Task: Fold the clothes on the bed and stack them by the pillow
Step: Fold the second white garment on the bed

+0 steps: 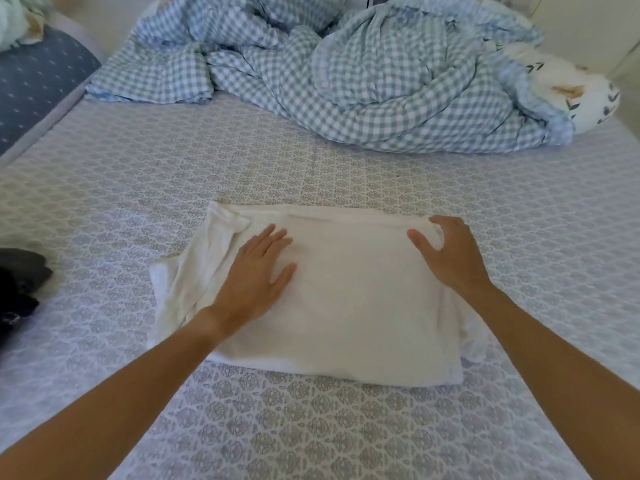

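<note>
View from above a bed (346,174) covered in a pale patterned sheet; a white garment (346,306), folded into a rough rectangle, lies flat in the middle of the bed, close to the viewer; loose layers stick out along its left edge and at its near right corner. Two bare forearms reach in from the bottom; the left hand (258,275) lies palm down on the garment's left half, fingers straight and together, thumb spread, holding nothing; the right hand (450,252) rests at the garment's far right corner, its fingers curled over a small bunch of the white cloth, thumb pointing left along the top. At the far side a crumpled blue-and-white checked duvet (363,84) is heaped across the bed; a white pillow (568,84) with a leaf print sits at its right end, well apart from the garment. Dark clothes (19,282) lie at the left edge; a navy dotted cushion (38,81) lies at the far left.
</note>
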